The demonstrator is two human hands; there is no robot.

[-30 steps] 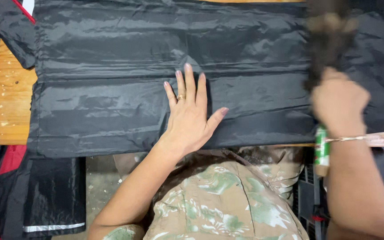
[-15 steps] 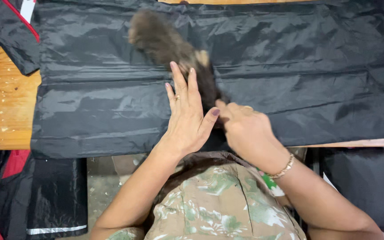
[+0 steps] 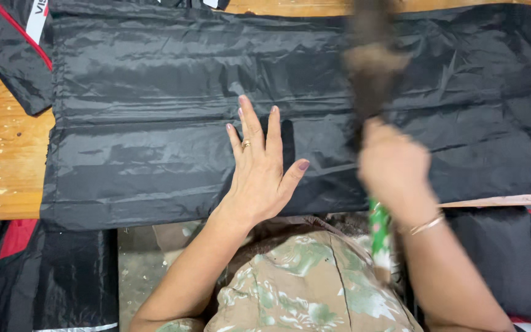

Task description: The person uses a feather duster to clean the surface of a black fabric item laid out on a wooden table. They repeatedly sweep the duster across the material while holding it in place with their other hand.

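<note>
Black sheet (image 3: 155, 123) of thin shiny cloth spread flat across wooden bench (image 3: 7, 166), covering most of the top, near edge hanging slightly over the front. Creased lengthwise into bands.

Left hand (image 3: 262, 172) pressed palm-down on sheet near its middle, fingers (image 3: 250, 120) spread wide and flat, ring on one, holding nothing, pinning cloth.

Right hand (image 3: 394, 169) closed around handle of brush (image 3: 370, 61), knuckles up, bangle at wrist. Brush head dark and bristly, blurred by motion, over upper right part of sheet; contact with cloth probably there but blur too heavy to confirm. Green patterned end (image 3: 377, 227) sticking out below the fist, toward the body.

Second black garment with red piping (image 3: 16, 55) lying at far left corner of bench, partly under the sheet's edge. More black and red cloth (image 3: 19, 270) heaped below bench at left; dark cloth also at lower right. Green floral clothing (image 3: 302, 289) at bottom centre.
</note>
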